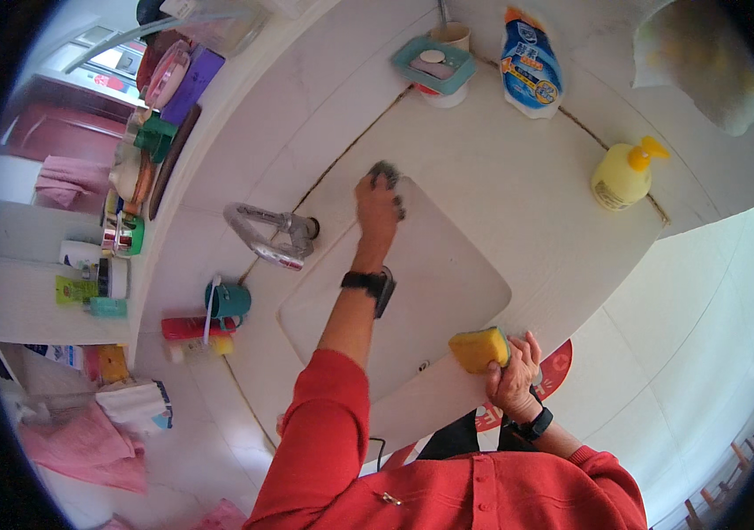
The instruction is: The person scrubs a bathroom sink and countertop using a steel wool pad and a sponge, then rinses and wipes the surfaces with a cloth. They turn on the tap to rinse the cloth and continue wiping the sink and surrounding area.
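Observation:
My left hand (377, 207) is at the far corner of the white sink basin (417, 285), closed on a dark grey scrubber (385, 172) that looks like steel wool. The hand is slightly blurred and hides part of the scrubber. By the near counter edge, my right hand (516, 374) grips a yellow sponge (478, 351) with a green scouring side. Its thumb presses on the sponge, while the other fingers spread over the counter edge. A chrome faucet (274, 237) stands left of my left forearm.
A blue detergent pouch (530, 66), a teal soap dish (436, 65) and a yellow pump bottle (621, 175) stand along the back. Left of the basin are a teal mug (229, 300), a toothbrush (211, 311) and a red tube (191, 328). A crowded shelf (218, 86) runs above.

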`<act>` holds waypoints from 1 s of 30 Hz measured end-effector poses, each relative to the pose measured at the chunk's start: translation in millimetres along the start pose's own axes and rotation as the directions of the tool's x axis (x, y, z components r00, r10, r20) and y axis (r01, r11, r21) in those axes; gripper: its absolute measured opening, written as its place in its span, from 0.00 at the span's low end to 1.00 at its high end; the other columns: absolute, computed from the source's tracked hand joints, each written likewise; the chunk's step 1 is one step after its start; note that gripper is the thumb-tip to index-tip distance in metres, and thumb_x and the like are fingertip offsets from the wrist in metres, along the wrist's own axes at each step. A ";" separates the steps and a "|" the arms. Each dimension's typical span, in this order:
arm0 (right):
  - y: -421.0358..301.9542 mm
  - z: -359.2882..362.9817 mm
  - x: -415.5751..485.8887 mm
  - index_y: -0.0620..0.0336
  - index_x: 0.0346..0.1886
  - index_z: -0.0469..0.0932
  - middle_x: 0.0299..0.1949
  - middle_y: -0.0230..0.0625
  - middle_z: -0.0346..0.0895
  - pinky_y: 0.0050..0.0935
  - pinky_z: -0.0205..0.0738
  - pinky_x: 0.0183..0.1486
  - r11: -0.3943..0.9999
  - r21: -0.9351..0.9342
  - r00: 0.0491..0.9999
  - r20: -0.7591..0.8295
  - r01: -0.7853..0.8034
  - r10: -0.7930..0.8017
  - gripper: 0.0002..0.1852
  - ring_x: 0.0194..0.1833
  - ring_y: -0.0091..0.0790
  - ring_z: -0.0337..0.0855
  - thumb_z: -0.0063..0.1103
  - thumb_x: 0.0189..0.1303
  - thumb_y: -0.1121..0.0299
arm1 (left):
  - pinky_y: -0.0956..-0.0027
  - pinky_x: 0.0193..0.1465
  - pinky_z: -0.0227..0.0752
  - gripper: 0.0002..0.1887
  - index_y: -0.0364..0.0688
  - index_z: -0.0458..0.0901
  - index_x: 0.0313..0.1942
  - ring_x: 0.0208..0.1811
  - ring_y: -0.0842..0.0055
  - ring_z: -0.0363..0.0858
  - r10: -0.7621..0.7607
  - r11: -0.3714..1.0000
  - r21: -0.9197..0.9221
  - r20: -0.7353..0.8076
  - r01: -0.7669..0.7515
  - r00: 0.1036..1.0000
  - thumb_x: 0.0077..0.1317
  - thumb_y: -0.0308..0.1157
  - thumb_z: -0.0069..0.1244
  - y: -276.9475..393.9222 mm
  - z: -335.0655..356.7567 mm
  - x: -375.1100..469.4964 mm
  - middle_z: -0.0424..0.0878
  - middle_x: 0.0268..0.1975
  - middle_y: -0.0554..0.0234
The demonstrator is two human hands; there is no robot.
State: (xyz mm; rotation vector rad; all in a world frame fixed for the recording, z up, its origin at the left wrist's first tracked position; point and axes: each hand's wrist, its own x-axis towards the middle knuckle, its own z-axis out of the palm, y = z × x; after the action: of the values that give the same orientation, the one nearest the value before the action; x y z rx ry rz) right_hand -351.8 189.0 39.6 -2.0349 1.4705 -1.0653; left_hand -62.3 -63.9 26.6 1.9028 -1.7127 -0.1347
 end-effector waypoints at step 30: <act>-4.2 -4.9 3.7 0.69 0.48 0.72 0.43 0.48 0.74 0.54 0.54 0.66 1.000 -0.013 1.000 0.001 -0.021 0.021 0.19 0.48 0.49 0.74 0.53 0.53 0.69 | 0.57 0.53 0.68 0.16 0.34 0.78 0.45 0.50 0.53 0.72 0.163 0.769 0.599 0.154 -0.223 0.975 0.55 0.22 0.52 -67.3 -59.0 -49.7 0.76 0.47 0.48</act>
State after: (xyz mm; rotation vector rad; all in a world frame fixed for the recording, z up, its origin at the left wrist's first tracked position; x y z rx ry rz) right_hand -352.5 187.6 46.9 -2.0240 1.4987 -1.0488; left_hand 14.1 4.1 29.6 2.1582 -2.1949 0.4881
